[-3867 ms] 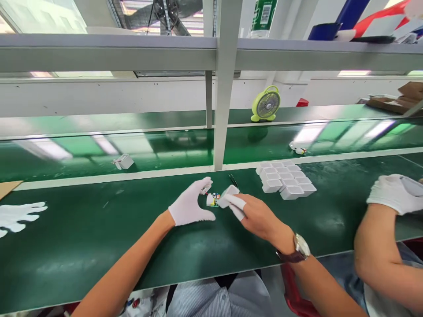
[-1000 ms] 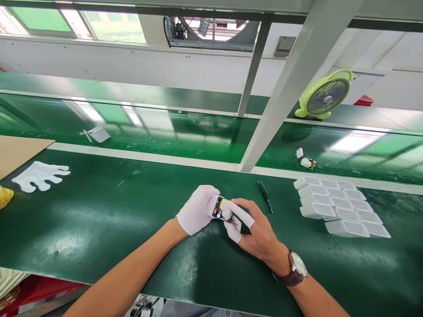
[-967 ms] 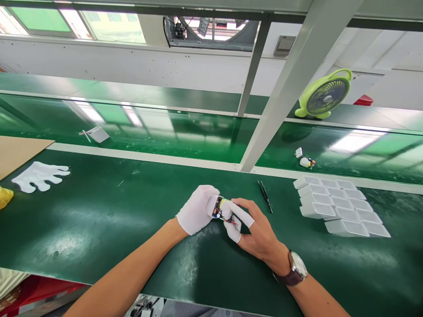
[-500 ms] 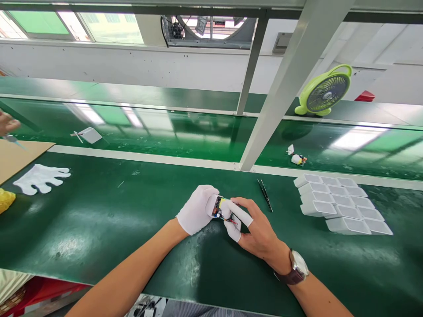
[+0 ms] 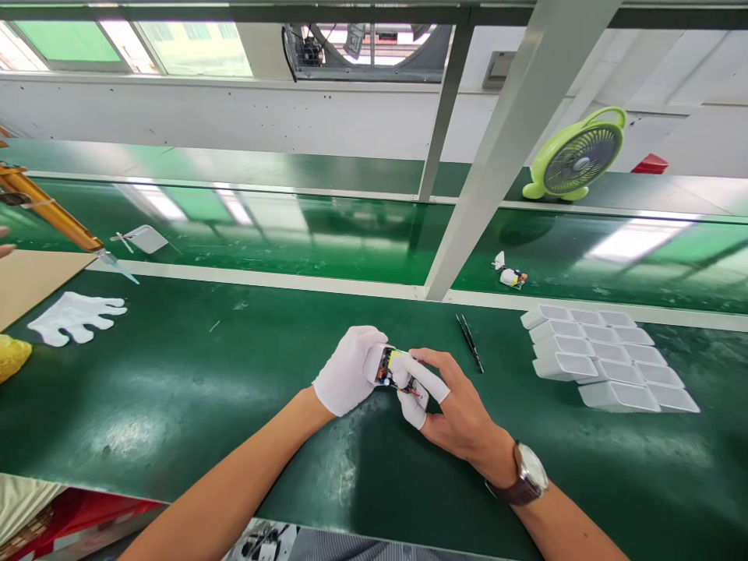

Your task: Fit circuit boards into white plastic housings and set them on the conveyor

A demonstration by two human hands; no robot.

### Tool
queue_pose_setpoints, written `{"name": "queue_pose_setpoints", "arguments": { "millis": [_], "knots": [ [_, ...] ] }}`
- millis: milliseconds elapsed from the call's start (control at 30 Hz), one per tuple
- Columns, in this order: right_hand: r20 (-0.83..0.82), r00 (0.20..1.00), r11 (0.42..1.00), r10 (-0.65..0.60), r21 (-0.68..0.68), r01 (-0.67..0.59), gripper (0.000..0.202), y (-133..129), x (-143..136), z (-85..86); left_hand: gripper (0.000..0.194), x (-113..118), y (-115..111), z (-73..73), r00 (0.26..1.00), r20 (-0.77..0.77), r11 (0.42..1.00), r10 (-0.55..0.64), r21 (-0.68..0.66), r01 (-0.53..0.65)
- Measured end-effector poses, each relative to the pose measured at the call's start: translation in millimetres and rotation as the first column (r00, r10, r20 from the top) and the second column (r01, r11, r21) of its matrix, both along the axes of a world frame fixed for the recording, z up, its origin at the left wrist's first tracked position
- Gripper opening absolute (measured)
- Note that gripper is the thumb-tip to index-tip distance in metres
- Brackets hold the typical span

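Note:
My left hand point(image 5: 351, 372), in a white glove, is closed around one end of a small white plastic case with a circuit board point(image 5: 386, 365) in it. Yellow, black and red parts show on the board. White finger covers are on some fingers of my right hand point(image 5: 444, 393), which grips the other end of the case and presses on the board. My right fingers hide part of it. Black tweezers point(image 5: 469, 343) lie on the green bench beyond my right hand.
White plastic cases point(image 5: 608, 354) stand in rows at the right. A conveyor belt point(image 5: 327, 234) behind carries a small board assembly point(image 5: 513, 277) and a white case part point(image 5: 147, 239). At left are a white glove point(image 5: 79, 318), an amber syringe point(image 5: 58, 214) and another person's fingers point(image 5: 5, 243). A post point(image 5: 520, 148) rises ahead.
The amber syringe has come into fuller view at the left, while the other person's hand has mostly left the frame. Both items on the belt have shifted left. My hands keep their hold.

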State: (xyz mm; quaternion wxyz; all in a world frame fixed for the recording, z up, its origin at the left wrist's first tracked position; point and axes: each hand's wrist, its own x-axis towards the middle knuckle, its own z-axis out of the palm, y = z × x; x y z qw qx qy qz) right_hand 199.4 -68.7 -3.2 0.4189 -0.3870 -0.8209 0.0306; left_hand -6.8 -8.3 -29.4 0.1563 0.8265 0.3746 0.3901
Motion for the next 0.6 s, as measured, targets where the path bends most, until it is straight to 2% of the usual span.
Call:
{"name": "queue_pose_setpoints", "arguments": {
  "millis": [167,400,600],
  "knots": [
    [-0.001,1.000,1.000,-0.002,0.008,0.002,0.064,-1.2,-1.4,-1.1,0.045,-1.6,-0.7,-4.3,1.000,-0.009,0.999,0.001,0.041,-0.001],
    [0.015,1.000,1.000,-0.009,0.025,0.009,0.064,-2.2,-1.5,-2.0,0.046,0.3,-0.8,-3.0,1.000,-0.015,0.997,0.002,0.074,-0.001],
    [0.016,1.000,0.999,-0.016,0.033,0.015,0.058,-1.9,-2.1,-1.5,0.044,0.5,-0.7,-4.9,1.000,-0.011,0.998,0.021,0.065,-0.020]
  ]
}}
